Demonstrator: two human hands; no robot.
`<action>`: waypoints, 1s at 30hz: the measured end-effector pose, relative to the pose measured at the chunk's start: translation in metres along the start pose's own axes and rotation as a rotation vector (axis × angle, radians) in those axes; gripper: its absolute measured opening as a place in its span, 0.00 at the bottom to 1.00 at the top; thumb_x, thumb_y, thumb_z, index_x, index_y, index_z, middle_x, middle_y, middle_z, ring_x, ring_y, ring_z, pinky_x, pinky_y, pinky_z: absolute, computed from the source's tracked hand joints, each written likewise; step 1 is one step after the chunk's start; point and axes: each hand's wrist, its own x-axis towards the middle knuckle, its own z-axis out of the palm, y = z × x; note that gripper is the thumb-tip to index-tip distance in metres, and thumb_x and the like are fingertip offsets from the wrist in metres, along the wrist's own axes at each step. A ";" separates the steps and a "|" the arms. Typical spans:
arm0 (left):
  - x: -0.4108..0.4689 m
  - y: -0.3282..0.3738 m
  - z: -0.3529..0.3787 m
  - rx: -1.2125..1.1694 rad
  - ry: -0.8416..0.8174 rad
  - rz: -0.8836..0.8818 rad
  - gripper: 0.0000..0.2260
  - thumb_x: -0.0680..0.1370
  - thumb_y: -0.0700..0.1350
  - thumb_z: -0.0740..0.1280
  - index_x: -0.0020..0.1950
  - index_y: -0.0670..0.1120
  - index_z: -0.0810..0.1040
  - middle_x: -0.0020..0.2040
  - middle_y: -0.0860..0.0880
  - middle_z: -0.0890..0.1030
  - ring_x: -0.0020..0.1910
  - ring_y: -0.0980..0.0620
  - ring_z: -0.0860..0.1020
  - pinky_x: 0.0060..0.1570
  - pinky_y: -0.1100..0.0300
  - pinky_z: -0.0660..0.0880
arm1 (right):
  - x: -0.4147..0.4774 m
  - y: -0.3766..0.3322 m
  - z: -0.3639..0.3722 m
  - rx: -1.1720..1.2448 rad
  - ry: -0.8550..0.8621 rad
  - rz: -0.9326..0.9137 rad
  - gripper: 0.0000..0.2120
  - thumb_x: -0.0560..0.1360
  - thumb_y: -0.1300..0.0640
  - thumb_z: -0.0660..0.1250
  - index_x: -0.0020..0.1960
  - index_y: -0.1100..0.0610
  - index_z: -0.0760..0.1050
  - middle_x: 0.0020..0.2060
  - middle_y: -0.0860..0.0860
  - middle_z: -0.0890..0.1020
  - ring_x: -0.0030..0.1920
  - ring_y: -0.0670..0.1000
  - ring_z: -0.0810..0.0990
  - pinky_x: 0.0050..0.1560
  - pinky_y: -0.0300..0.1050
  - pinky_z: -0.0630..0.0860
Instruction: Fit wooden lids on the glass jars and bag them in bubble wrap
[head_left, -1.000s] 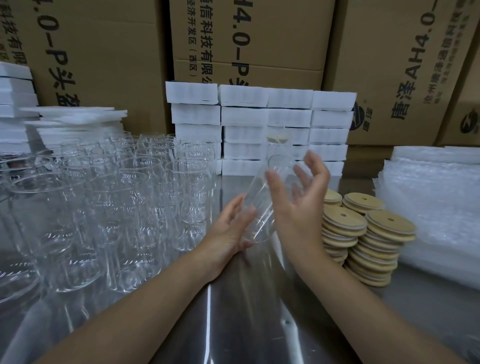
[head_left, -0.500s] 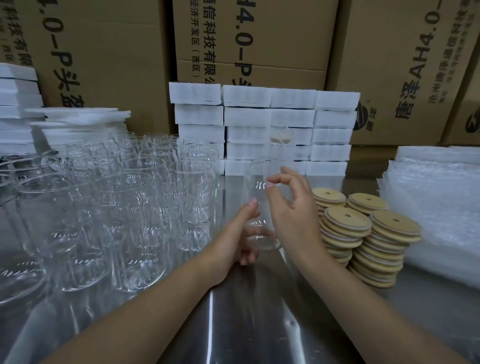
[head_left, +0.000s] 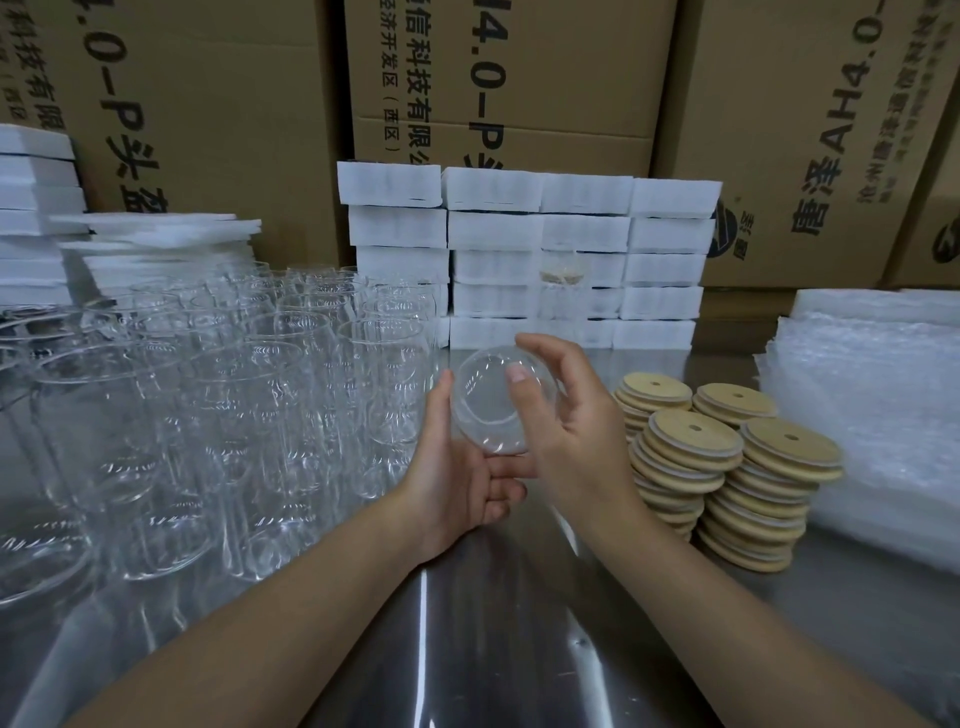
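Both hands hold one glass jar (head_left: 496, 402) tipped mouth-up above the surface (head_left: 519, 649); left hand (head_left: 457, 478) cups its base, right hand (head_left: 571, 431) fingers curl round its rim; no lid fitted; lid stacks (head_left: 727, 467) and bubble wrap (head_left: 872, 415) look untouched; many jars (head_left: 208, 405) remain.

Dim, even light; table (head_left: 467, 649) glare; bowed edges

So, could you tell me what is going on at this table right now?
A person holds one glass jar in both hands, left hand underneath, right hand around its side, with its mouth tipped toward the camera. It has no lid yet. Wooden lids are stacked to the right, beside bubble wrap; more empty jars stand left.
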 end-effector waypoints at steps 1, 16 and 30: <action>0.000 0.000 0.000 -0.005 -0.002 -0.006 0.41 0.65 0.78 0.47 0.45 0.47 0.83 0.32 0.46 0.80 0.28 0.52 0.71 0.28 0.61 0.64 | 0.000 -0.001 0.000 -0.012 0.003 -0.014 0.14 0.72 0.46 0.65 0.57 0.46 0.74 0.54 0.38 0.77 0.59 0.44 0.76 0.58 0.57 0.76; -0.002 -0.001 0.004 -0.132 -0.043 -0.126 0.43 0.60 0.80 0.53 0.42 0.42 0.81 0.36 0.47 0.77 0.33 0.53 0.74 0.34 0.61 0.68 | 0.008 0.016 0.000 0.067 0.001 0.062 0.28 0.55 0.38 0.77 0.52 0.38 0.70 0.54 0.38 0.78 0.59 0.39 0.76 0.62 0.43 0.72; -0.001 -0.004 0.008 -0.031 -0.105 -0.151 0.42 0.57 0.80 0.53 0.41 0.43 0.79 0.34 0.50 0.76 0.29 0.55 0.68 0.31 0.62 0.67 | 0.005 0.007 -0.003 0.127 0.138 0.041 0.22 0.61 0.47 0.79 0.49 0.49 0.73 0.50 0.47 0.81 0.57 0.46 0.79 0.63 0.52 0.73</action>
